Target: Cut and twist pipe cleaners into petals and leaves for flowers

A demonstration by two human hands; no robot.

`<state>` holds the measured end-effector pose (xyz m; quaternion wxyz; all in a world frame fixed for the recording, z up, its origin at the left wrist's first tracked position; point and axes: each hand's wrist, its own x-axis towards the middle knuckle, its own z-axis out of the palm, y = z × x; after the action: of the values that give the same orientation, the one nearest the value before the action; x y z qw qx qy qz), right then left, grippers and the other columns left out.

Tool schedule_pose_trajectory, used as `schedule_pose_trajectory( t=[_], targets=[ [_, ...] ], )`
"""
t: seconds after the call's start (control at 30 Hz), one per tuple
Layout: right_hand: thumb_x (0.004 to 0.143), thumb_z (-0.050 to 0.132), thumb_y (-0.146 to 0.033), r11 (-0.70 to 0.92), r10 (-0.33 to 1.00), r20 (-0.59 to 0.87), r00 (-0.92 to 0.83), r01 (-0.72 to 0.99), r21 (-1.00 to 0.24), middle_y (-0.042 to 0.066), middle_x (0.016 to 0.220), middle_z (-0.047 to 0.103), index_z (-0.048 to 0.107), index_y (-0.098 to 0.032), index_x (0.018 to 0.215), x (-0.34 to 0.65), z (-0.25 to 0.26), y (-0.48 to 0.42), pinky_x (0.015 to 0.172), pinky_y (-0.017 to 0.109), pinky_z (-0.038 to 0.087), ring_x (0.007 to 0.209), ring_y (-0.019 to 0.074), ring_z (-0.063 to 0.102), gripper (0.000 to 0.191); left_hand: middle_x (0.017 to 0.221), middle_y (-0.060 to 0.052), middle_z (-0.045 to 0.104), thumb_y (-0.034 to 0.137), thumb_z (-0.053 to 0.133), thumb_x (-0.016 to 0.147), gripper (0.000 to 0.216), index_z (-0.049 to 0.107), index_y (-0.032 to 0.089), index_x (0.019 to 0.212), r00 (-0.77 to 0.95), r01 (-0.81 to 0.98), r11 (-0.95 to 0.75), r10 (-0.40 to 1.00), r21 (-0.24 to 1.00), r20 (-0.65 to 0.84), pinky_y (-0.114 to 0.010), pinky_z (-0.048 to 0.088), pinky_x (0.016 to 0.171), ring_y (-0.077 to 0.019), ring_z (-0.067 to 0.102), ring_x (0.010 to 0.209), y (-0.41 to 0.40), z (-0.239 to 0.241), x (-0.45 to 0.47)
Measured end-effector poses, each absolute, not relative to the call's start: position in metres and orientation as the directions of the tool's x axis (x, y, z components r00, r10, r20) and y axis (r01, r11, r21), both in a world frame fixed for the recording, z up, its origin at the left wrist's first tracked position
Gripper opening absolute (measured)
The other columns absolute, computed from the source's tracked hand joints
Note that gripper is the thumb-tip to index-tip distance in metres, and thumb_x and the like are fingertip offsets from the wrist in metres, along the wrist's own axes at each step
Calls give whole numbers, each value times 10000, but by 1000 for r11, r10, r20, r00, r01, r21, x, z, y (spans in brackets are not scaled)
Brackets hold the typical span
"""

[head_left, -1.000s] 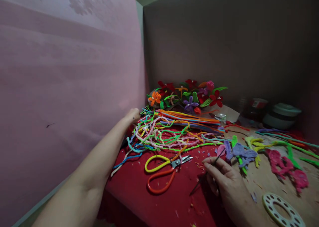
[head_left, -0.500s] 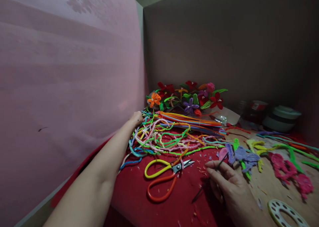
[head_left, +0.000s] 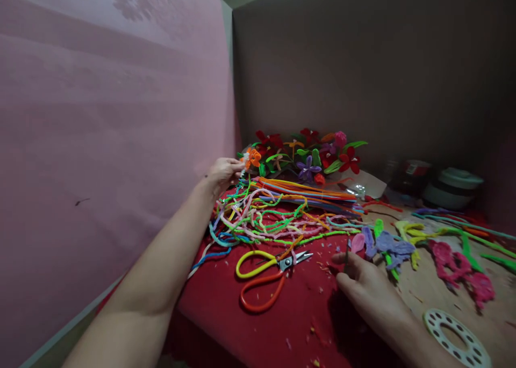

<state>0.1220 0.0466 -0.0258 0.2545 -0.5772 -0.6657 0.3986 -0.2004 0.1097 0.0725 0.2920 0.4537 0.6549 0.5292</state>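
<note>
My left hand (head_left: 226, 173) reaches to the back left, its fingers pinched on a small white fuzzy piece (head_left: 244, 158) beside an orange pipe-cleaner flower (head_left: 253, 157). Whether that piece joins the flower, I cannot tell. My right hand (head_left: 368, 287) is closed on a thin dark stick (head_left: 347, 250), held upright above the red cloth (head_left: 298, 314); its lower part is hidden by the fingers. Between the hands lie scissors (head_left: 287, 261) with one yellow and one orange handle loop, blades parted. A tangle of colourful pipe cleaners (head_left: 278, 225) spreads behind them.
Pipe-cleaner flowers (head_left: 308, 166) stand at the back, with a bundle of straight pipe cleaners (head_left: 310, 190) in front. Purple shapes (head_left: 393, 247), pink shapes (head_left: 451, 263) and a white ring with holes (head_left: 455, 335) lie right. A lidded container (head_left: 453, 188) stands behind; walls rise left and back.
My left hand has risen from the pipe-cleaner tangle to beside the orange flower, now with a white piece in its fingers. The dark stick in my right hand has turned from slanted to upright.
</note>
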Motion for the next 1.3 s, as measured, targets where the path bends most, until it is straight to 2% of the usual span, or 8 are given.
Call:
schedule_pose_trajectory(
  t=[0.13, 0.27, 0.4, 0.53, 0.73, 0.83, 1.13, 1.3],
  targets=[
    [632, 456, -199, 161, 972, -5, -236, 677, -718, 25, 580, 565, 578, -110, 928, 126, -35, 53, 519, 261, 342, 549, 175, 522, 332, 626, 1, 536, 188, 613, 720, 97, 553, 112, 716, -183, 44, -45, 982, 998, 52, -177, 398, 463, -14, 393, 405, 94, 65, -134],
    [653, 516, -302, 232, 972, 135, -193, 680, -696, 47, 591, 581, 580, -100, 970, 131, -36, 54, 554, 288, 362, 566, 201, 536, 381, 577, 11, 501, 206, 649, 671, 135, 560, 105, 680, 32, -80, -2, 999, 997, 4, -149, 281, 367, -15, 356, 384, 77, 46, -64],
    [753, 490, -416, 231, 969, 189, -159, 314, -921, 26, 655, 582, 586, -163, 992, 134, -25, 46, 517, 255, 367, 550, 150, 501, 361, 457, 54, 438, 256, 686, 617, 200, 537, 124, 636, 243, -263, 65, 970, 963, 1, -156, 225, 349, -27, 334, 352, 61, 27, -17],
    [751, 549, -467, 113, 981, 127, -147, -99, -989, -13, 617, 539, 622, -176, 953, 136, -16, 43, 446, 204, 337, 495, 93, 424, 362, 461, 55, 459, 344, 709, 597, 280, 543, 130, 666, 256, -275, 92, 966, 957, -19, -160, 238, 362, -29, 348, 358, 52, 11, 0],
    [576, 748, -346, -56, 997, -32, -74, -344, -937, -44, 532, 510, 672, -157, 902, 131, -15, 48, 401, 171, 297, 436, 50, 382, 384, 427, 68, 428, 331, 685, 639, 254, 519, 141, 666, 239, -240, 109, 970, 964, -50, -161, 224, 338, -31, 327, 324, 53, -1, 3],
    [568, 751, -305, -116, 987, -45, -155, -485, -867, -26, 577, 550, 682, -143, 808, 129, -18, 52, 404, 170, 307, 444, 43, 401, 298, 436, 43, 471, 313, 670, 660, 228, 548, 122, 682, 216, -172, 86, 975, 981, -47, -167, 274, 337, -48, 386, 330, 55, -2, 3],
    [608, 721, -272, -82, 985, 10, -174, -511, -856, -25, 508, 566, 702, -136, 799, 128, -24, 56, 396, 191, 276, 409, 53, 388, 235, 500, 13, 539, 256, 636, 678, 173, 586, 103, 744, 155, -94, 35, 988, 995, -20, -182, 383, 382, -74, 471, 396, 51, 0, 6],
    [664, 679, -330, -41, 987, 18, -159, -361, -932, -41, 435, 521, 693, -138, 835, 129, -24, 54, 376, 193, 233, 371, 55, 360, 257, 429, 50, 474, 236, 623, 667, 131, 590, 115, 704, 86, 52, -13, 996, 999, 8, -167, 276, 347, -45, 372, 335, 48, 2, 6]
  ],
)
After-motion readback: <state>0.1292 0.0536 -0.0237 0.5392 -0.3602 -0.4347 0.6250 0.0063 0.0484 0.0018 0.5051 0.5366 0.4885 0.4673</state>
